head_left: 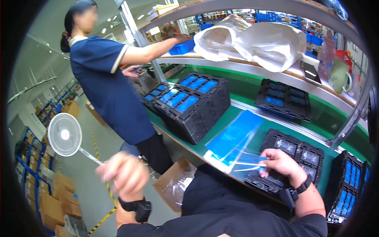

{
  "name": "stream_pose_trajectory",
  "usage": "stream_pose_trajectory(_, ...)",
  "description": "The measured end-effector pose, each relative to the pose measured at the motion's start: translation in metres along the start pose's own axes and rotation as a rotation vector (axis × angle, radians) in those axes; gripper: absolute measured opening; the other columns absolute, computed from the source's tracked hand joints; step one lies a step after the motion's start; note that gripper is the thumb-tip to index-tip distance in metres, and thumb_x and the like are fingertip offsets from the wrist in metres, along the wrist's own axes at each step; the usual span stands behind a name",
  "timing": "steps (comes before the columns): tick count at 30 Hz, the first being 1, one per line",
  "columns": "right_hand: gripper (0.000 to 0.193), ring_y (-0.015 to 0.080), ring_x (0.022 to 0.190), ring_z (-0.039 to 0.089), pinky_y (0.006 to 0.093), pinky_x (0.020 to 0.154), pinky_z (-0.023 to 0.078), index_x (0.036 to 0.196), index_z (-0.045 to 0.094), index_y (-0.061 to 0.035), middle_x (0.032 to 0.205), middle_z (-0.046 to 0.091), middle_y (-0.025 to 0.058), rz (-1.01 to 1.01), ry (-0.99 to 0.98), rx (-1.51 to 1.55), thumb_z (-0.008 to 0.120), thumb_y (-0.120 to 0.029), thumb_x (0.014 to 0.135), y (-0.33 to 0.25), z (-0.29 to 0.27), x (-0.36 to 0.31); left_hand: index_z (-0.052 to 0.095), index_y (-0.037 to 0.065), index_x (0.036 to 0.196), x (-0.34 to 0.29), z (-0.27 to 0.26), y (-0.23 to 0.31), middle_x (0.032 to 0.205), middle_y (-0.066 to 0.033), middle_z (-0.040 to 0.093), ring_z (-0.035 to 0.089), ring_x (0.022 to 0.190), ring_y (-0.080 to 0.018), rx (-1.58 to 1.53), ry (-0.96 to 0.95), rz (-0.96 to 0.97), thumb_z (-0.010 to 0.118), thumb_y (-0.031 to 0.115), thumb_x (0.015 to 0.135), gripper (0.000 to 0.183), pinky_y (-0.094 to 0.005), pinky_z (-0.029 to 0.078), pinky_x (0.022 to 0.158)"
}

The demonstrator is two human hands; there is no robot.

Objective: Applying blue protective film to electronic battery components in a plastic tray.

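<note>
My left hand (124, 173) is raised over the floor side, smeared by motion, its fingers seeming curled; what they hold, if anything, is unclear. The stalk of a round white fan (65, 134) runs up to it, and I cannot tell whether the hand touches it. My right hand (280, 165) pinches the edge of a clear plastic film (246, 160) between thumb and fingers. Beneath that hand lies a black plastic tray (279, 143) with dark rectangular pockets. Blue film sheets (237, 132) lie on the green bench to its left, partly under the clear film.
Stacked black trays with blue inserts (193, 114) stand at the bench's left; more trays stand far (286, 98) and right (347, 185). White bags (272, 43), a phone (310, 72) and a mug (340, 75) sit on the shelf. A co-worker (110, 87) reaches into a blue bin (182, 47). A cardboard box (167, 181) stands below.
</note>
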State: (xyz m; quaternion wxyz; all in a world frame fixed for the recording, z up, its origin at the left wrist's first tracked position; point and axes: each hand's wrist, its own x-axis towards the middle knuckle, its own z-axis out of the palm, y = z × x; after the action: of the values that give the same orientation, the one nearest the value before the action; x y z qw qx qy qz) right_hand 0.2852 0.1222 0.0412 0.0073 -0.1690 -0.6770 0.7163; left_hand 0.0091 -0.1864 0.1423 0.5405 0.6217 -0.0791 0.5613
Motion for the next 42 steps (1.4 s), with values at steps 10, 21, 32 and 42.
stream_pose_trajectory(10, 0.014, 0.0315, 0.076, 0.065, 0.0369, 0.066, 0.052, 0.096, 0.061, -0.0018, 0.084, 0.064, 0.016, -0.492, 0.143, -0.716, 0.06, -0.012, 0.086, -0.023, 0.03, -0.012, 0.055, 0.001, 0.117, 0.029, -0.063, -0.151, 0.114, -0.0116, 0.055, 0.055, 0.102, -0.0201, 1.413, 0.833, -0.283, 0.06, 0.015, 0.089, 0.031, -0.0295, 0.045, 0.085)
stream_pose_trajectory(21, 0.013, 0.0317, 0.071, 0.062, 0.0373, 0.063, 0.051, 0.095, 0.061, -0.0035, 0.078, 0.062, 0.0138, -0.719, 0.445, -0.723, 0.061, -0.008, 0.083, -0.012, 0.035, -0.012, 0.04, 0.002, 0.136, 0.027, -0.064, -0.186, 0.121, -0.0112, 0.056, 0.055, 0.111, -0.018, 0.679, 0.793, -0.73, 0.064, 0.017, 0.088, 0.056, -0.032, 0.044, 0.094)
stream_pose_trajectory(32, 0.018, 0.0114, 0.056, 0.052, 0.0281, 0.052, 0.042, 0.096, 0.059, -0.0015, 0.068, 0.058, 0.008, -0.538, 0.762, -0.476, 0.06, -0.017, 0.087, 0.0, 0.027, 0.003, 0.042, 0.0, 0.13, 0.015, -0.082, -0.206, 0.129, -0.0125, 0.041, 0.053, 0.112, -0.0242, 1.045, 0.853, -0.544, 0.076, 0.011, 0.075, 0.065, -0.0338, 0.05, 0.086)
stream_pose_trajectory(42, 0.02, 0.0097, 0.061, 0.059, 0.0254, 0.057, 0.047, 0.1, 0.058, -0.0011, 0.071, 0.062, 0.0049, -0.553, 0.492, -0.262, 0.062, -0.017, 0.089, -0.001, 0.031, -0.009, 0.049, -0.002, 0.121, 0.026, -0.072, -0.221, 0.107, -0.0122, 0.061, 0.062, 0.092, -0.0174, 0.804, 1.031, -0.348, 0.064, 0.009, 0.087, 0.038, -0.0296, 0.049, 0.084)
